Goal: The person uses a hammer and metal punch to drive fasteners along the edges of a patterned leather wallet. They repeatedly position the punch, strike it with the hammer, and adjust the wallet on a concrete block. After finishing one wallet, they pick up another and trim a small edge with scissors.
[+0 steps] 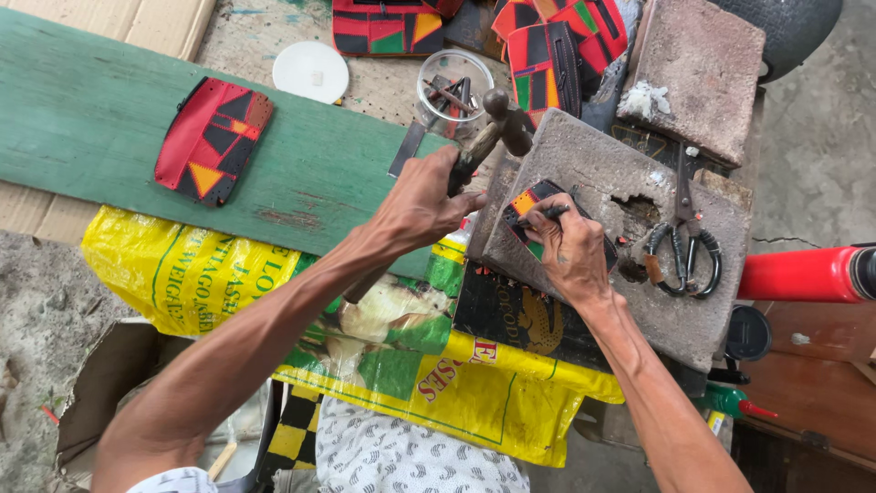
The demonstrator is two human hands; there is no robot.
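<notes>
My left hand [422,203] grips the wooden handle of a hammer [497,126], its metal head raised above the grey stone block [593,169]. My right hand [570,251] holds a thin dark punch tool [550,212] upright on a small red, black, orange and green patterned leather pouch [526,203] lying on the block. My fingers hide most of the pouch.
Black scissors [683,246] lie on the block's right side. A second patterned pouch [212,139] rests on a green plank [91,110]. More pouches [546,59], a clear cup of tools [453,87], a white lid [310,70], another slab [698,64] and yellow sacking [201,274] surround them.
</notes>
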